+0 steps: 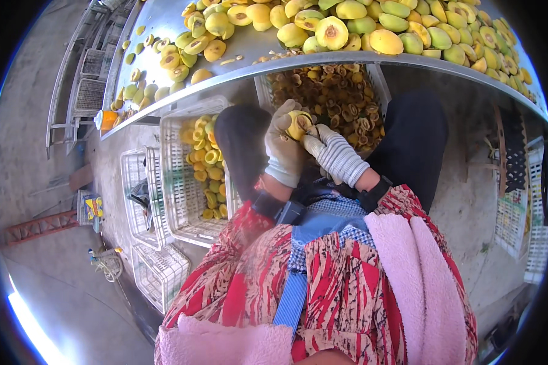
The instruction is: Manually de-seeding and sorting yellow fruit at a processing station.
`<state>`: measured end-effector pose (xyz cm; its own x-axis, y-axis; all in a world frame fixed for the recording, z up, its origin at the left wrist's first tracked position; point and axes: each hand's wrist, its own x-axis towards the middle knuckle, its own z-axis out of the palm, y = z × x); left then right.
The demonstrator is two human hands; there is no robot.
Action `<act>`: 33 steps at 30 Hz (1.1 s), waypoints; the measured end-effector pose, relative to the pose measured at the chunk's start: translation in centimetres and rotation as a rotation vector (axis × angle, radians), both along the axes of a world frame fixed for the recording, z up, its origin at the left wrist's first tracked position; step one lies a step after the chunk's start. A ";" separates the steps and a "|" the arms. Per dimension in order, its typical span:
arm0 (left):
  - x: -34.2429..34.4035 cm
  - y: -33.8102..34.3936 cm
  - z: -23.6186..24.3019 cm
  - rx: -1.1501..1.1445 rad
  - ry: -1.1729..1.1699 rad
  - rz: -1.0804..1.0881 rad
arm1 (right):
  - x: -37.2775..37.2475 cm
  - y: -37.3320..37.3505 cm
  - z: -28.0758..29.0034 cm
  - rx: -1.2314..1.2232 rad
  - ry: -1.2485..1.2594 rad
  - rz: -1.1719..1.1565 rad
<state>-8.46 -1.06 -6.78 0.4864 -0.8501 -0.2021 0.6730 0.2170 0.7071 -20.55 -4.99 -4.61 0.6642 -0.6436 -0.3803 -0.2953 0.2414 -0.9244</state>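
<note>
In my gloved left hand point(281, 139) is a yellow halved fruit point(299, 125) with a brown middle, held up between my knees. My gloved right hand point(335, 155) is closed against the fruit's lower right side; what else its fingers grip is too small to make out. Beneath and beyond my hands stands a crate of brown-centred fruit pieces point(353, 103). A white crate of yellow fruit halves point(207, 176) stands by my left leg.
A metal table point(149, 52) piled with yellow-green fruit spans the top. More white crates point(158, 267) lie at left and right point(511, 225). An orange container point(108, 120) is at the table's left end; a hose coil point(109, 264) and red metal frame point(39, 231) lie on the floor.
</note>
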 end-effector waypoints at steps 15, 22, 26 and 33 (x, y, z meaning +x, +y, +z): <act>0.4 -1.8 1.2 0.351 -0.227 0.124 | 1.4 -1.2 1.9 0.161 0.129 0.144; 1.3 -2.0 1.0 0.433 -0.210 -0.131 | 0.1 -2.3 0.3 0.547 0.106 0.198; 1.8 -1.4 1.1 0.364 -0.356 -0.247 | -1.4 -2.1 0.9 0.861 -0.176 0.179; 0.5 -1.4 3.0 0.336 -0.316 -0.243 | -1.8 -1.2 -0.1 1.205 -0.467 0.263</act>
<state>-7.93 -2.45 -3.75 0.3649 -0.8593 -0.3585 0.4179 -0.1929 0.8878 -22.37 -6.19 -4.70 0.9408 0.1025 -0.3232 -0.1733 0.9646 -0.1986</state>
